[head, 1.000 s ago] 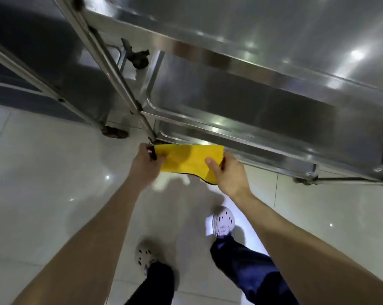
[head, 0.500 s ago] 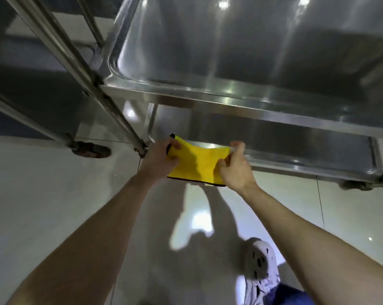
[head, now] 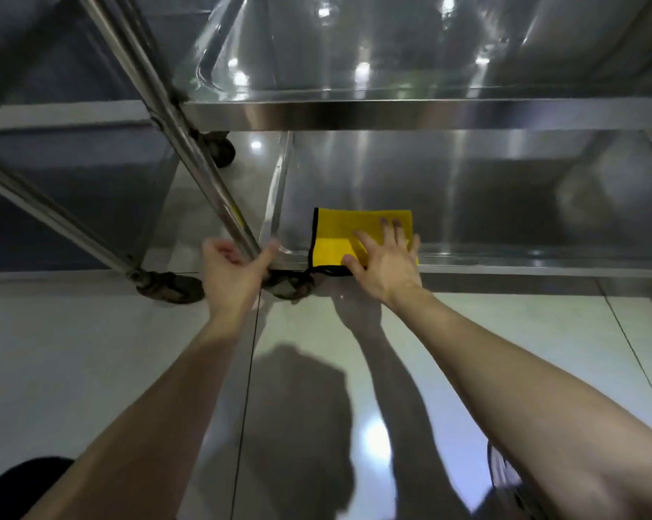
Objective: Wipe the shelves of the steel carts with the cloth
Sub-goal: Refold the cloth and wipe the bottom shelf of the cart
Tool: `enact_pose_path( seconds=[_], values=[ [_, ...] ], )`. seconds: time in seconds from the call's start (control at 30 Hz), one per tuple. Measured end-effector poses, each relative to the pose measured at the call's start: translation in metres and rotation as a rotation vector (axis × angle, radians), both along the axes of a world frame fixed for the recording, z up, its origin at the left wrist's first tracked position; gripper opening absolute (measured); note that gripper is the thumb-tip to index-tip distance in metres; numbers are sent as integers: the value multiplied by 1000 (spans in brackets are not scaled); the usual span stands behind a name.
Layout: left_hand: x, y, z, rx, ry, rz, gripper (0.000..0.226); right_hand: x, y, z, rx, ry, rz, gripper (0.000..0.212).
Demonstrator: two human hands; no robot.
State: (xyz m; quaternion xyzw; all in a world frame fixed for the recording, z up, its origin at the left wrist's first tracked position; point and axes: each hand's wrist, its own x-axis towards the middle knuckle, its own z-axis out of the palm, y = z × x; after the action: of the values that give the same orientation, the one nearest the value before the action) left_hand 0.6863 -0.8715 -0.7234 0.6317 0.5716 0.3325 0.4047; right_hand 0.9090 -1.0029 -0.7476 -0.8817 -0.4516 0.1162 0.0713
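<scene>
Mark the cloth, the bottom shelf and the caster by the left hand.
cloth (head: 339, 234), head view, bare yellow area.
bottom shelf (head: 467, 204), head view, bare steel surface.
caster (head: 290, 285), head view, wheel under corner post.

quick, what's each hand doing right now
Left hand: closed around the cart post.
Right hand: open, flat on the yellow cloth.

A folded yellow cloth with black edging (head: 339, 234) lies flat on the lowest shiny steel shelf (head: 467, 189) of the wheeled steel cart (head: 429, 114), near that shelf's front left corner, its near edge draped over the raised front rim. Another shelf (head: 392, 43) sits above.
</scene>
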Motion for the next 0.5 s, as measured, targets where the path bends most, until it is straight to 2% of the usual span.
enact_pose_path(
  seconds=[0.1,0.3,0.4,0.5],
  values=[
    [2,31,34,-8,-105,-90,81,-9,16,2,-20,17,-23,67],
    [27,69,63,-147,-287,-139,41,1,30,-14,-86,-21,-101,79],
    [37,73,52,-109,-368,-64,26,8,31,-34,-138,3,-101,86],
    [49,71,45,-18,-416,59,23,23,39,-49,-131,-25,-90,90]
  ],
)
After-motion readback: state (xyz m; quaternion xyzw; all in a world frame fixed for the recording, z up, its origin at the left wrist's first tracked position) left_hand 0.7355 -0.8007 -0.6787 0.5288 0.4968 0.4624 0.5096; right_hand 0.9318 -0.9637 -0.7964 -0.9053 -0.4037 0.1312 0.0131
